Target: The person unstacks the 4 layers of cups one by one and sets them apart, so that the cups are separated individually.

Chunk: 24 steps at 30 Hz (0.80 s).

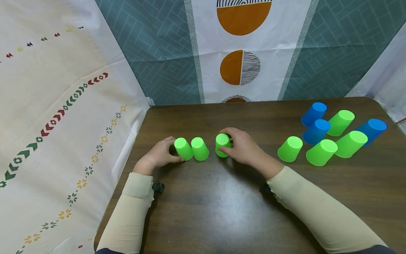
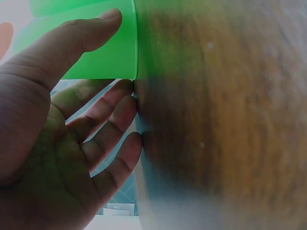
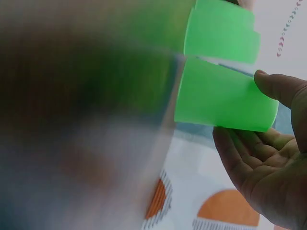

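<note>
Three green cups stand upside down in a row on the brown table. My left hand (image 1: 158,154) holds the leftmost green cup (image 1: 183,149) from its left side. In the left wrist view the thumb lies across that cup's green wall (image 2: 103,60) while the other fingers reach behind and below it. Beside it, nearly touching, is the middle green cup (image 1: 200,149). A gap to the right, my right hand (image 1: 243,146) grips the third green cup (image 1: 222,144). The right wrist view has this cup (image 3: 220,98) between thumb and fingers, its rim near the tabletop.
On the table's right side, several more green cups (image 1: 321,152) and three blue cups (image 1: 314,113) stand upside down close together. The brown table (image 1: 203,211) ends at a patterned teal and white cloth (image 1: 165,70) behind. A white embroidered cloth (image 1: 63,141) hangs along the left edge.
</note>
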Tool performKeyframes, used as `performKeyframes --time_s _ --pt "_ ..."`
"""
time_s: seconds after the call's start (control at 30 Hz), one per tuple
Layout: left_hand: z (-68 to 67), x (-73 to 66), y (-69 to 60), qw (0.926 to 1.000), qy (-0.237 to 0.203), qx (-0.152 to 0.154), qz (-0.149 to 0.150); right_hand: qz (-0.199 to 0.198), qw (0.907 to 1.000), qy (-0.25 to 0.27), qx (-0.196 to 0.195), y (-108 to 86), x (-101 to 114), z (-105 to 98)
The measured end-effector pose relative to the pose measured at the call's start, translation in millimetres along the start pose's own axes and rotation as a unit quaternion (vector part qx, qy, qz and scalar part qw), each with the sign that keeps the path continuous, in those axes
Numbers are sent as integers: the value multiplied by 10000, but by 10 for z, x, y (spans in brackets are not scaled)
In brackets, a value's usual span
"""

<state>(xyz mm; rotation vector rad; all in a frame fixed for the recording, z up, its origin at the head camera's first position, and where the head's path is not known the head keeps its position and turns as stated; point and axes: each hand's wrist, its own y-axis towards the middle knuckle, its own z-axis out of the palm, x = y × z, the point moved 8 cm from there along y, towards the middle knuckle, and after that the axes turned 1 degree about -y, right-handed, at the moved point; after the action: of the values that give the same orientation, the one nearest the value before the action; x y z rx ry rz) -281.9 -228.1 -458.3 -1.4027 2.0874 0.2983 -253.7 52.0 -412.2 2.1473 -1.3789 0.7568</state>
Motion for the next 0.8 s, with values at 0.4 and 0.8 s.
performKeyframes --time_s 0.4,0.8 --pt "-14 -6 -2 10000 20 -5 53 449 9987 -223 -112 -172 -331 -494" --pt "-8 -3 -5 10000 1 -2 50 770 9921 -972 -181 -277 -588 -909"
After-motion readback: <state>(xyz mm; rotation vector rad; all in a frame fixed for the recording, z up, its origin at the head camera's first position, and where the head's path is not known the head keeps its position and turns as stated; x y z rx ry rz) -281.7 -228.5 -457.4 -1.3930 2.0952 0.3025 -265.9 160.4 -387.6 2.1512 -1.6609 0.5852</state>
